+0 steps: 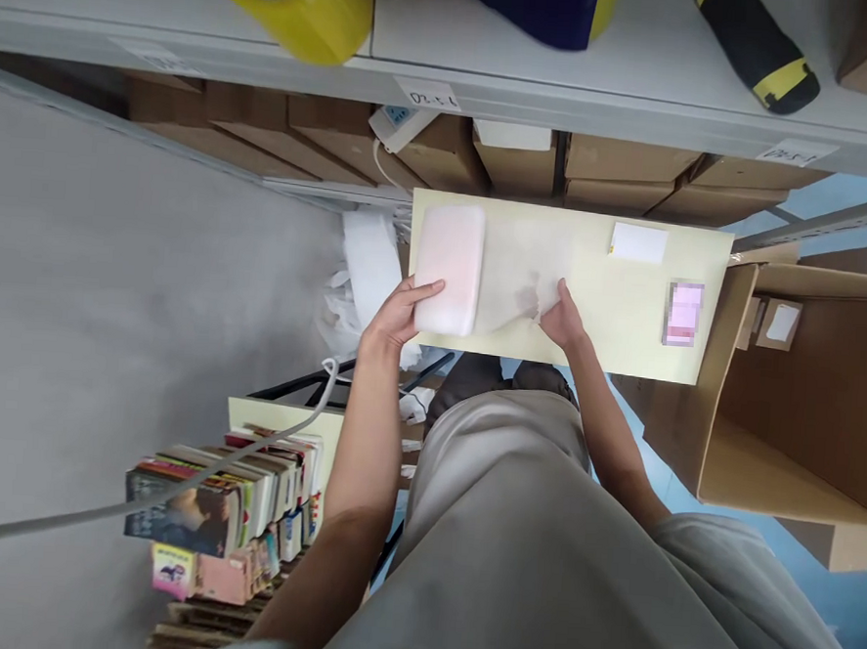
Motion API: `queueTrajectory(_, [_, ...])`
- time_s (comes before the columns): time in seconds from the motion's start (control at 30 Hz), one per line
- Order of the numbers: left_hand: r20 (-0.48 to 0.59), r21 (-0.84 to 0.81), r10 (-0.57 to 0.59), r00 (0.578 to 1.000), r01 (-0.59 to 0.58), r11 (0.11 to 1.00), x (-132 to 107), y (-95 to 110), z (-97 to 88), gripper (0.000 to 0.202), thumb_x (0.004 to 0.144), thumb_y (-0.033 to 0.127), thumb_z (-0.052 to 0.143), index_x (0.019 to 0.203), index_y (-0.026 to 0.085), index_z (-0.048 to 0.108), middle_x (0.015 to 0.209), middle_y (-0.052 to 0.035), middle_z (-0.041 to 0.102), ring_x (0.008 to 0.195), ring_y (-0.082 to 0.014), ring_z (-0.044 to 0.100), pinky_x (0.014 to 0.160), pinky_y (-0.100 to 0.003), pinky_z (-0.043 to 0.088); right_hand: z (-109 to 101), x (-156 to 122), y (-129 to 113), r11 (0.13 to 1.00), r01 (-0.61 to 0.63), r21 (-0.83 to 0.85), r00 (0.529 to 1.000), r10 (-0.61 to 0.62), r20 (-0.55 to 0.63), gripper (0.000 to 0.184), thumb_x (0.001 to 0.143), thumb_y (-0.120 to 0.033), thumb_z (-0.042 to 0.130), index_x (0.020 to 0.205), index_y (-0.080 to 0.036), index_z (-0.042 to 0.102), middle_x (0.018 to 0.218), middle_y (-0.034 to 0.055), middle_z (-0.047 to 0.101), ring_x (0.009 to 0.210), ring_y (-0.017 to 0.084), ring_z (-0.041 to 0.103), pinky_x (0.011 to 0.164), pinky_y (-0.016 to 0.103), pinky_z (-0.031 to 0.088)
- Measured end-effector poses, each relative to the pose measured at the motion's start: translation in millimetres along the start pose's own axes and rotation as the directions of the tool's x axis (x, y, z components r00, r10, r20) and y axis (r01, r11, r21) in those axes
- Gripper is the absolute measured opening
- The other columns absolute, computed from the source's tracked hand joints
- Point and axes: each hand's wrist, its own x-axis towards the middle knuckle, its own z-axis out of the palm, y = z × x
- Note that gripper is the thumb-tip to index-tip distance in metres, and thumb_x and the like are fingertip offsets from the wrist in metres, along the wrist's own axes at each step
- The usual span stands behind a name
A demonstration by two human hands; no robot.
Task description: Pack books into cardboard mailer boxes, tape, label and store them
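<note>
- Here, in the head view, the left hand [399, 315] holds the pink pack [448, 267] at its near short edge. Its grip pinches the pack, with the thumb on top and the other fingers hidden below.
- The pink pack lies flat at the left end of the pale yellow counter [624, 326]. It touches a translucent sheet [517, 266] that spreads to the right of it.
- The right hand [562, 321] is on the near edge of the translucent sheet. Its grip looks pressed together on a wrinkle of the film, with bent fingers.
- Further right on the counter, well apart from both hands, lie a white card [638, 243] and a small blurred pink item [684, 312].
- An open cardboard box [801, 435] stands just beside the right end of the counter. A stack of books [231, 508] is below, near the left forearm. A yellow tape roll [306, 8] sits on the shelf [638, 97] above.
- In my judgement, the step in hand is bringing the pack and the film together, and it is at an early point, because the pack is only at the film's edge.
- A next move would call for the right hand to hold the thin film flat while the left slides the pack sideways, because such film bunches easily.
</note>
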Motion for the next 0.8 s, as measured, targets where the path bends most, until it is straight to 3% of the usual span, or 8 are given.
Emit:
queueTrajectory(0.1, [-0.046,0.136,0.008,0.999,-0.002,0.991,8,-12,-4.5,0.066,0.067,0.05,0.099,0.121,0.016,0.08,0.118,-0.0138,0.088,0.117,-0.0397,0.083,0.109,-0.053,0.069,-11,-2,-5,0.984,0.031,-0.177,0.998,-0.04,-0.048,0.059,0.081,-0.08,0.09,0.102,-0.025,0.077,0.099,0.0058,0.083,0.104,0.028,0.081,0.091,0.04,0.071])
queueTrajectory(0.2, [-0.143,0.401,0.094,0.985,-0.029,0.916,25,-40,6.9,0.053,0.079,0.043,0.088,0.124,0.018,0.078,0.128,-0.0136,0.085,0.127,-0.0396,0.079,0.119,-0.057,0.061,-24,2,1,0.876,0.001,-0.482,0.985,-0.083,-0.148,0.057,0.087,-0.076,0.085,0.074,-0.025,0.063,0.069,-0.0015,0.063,0.073,0.018,0.068,0.066,0.03,0.059])
queueTrajectory(0.33, [-0.237,0.79,0.302,0.923,0.002,0.613,40,-90,55.0,0.031,0.093,0.031,0.074,0.12,0.015,0.076,0.135,-0.0244,0.075,0.131,-0.046,0.073,0.12,-0.062,0.057,-29,14,21,0.571,-0.087,-0.816,0.959,-0.174,-0.224,0.064,0.102,-0.064,0.069,0.061,-0.029,0.035,0.056,-0.0043,0.038,0.062,0.016,0.05,0.06,0.028,0.044])
queueTrajectory(0.43, [-0.143,0.878,0.401,0.905,-0.071,0.473,38,-121,100.9,0.043,0.099,0.025,0.066,0.141,0.015,0.069,0.143,-0.0261,0.066,0.135,-0.0453,0.068,0.112,-0.057,0.061,-27,20,34,0.431,-0.122,-0.894,0.951,-0.209,-0.23,0.062,0.107,-0.058,0.062,0.061,-0.029,0.031,0.054,-0.0035,0.038,0.062,0.017,0.047,0.062,0.03,0.041])
queueTrajectory(0.53, [-0.024,0.9,0.385,0.923,-0.148,0.411,36,-139,134.9,0.058,0.101,0.025,0.066,0.158,0.015,0.057,0.144,-0.0252,0.063,0.14,-0.0446,0.064,0.111,-0.055,0.062,-28,21,39,0.421,-0.12,-0.899,0.949,-0.217,-0.228,0.06,0.109,-0.063,0.058,0.064,-0.028,0.038,0.056,-0.002,0.046,0.065,0.017,0.054,0.064,0.028,0.045])
queueTrajectory(0.6, [0.015,0.885,0.356,0.934,-0.179,0.431,39,-144,144.7,0.061,0.103,0.028,0.067,0.161,0.014,0.054,0.143,-0.0249,0.062,0.139,-0.0441,0.064,0.112,-0.055,0.061,-32,18,39,0.446,-0.113,-0.888,0.953,-0.205,-0.224,0.058,0.109,-0.067,0.058,0.068,-0.027,0.049,0.06,-0.0004,0.055,0.07,0.019,0.062,0.067,0.027,0.05])
queueTrajectory(0.7, [0.051,0.835,0.323,0.945,-0.218,0.505,46,-147,139.7,0.056,0.105,0.035,0.07,0.157,0.015,0.059,0.139,-0.0228,0.064,0.134,-0.0415,0.066,0.118,-0.055,0.057,-41,15,38,0.499,-0.129,-0.857,0.957,-0.163,-0.238,0.052,0.11,-0.065,0.059,0.078,-0.024,0.063,0.069,0.0021,0.067,0.078,0.021,0.072,0.073,0.029,0.06])
queueTrajectory(0.8, [-0.024,0.815,0.367,0.93,-0.194,0.546,54,-146,121.2,0.047,0.106,0.034,0.069,0.149,0.017,0.064,0.144,-0.0227,0.062,0.141,-0.041,0.063,0.126,-0.056,0.051,-48,16,36,0.526,-0.175,-0.832,0.952,-0.124,-0.278,0.042,0.111,-0.057,0.061,0.09,-0.023,0.072,0.081,0.0044,0.076,0.083,0.023,0.079,0.08,0.035,0.068])
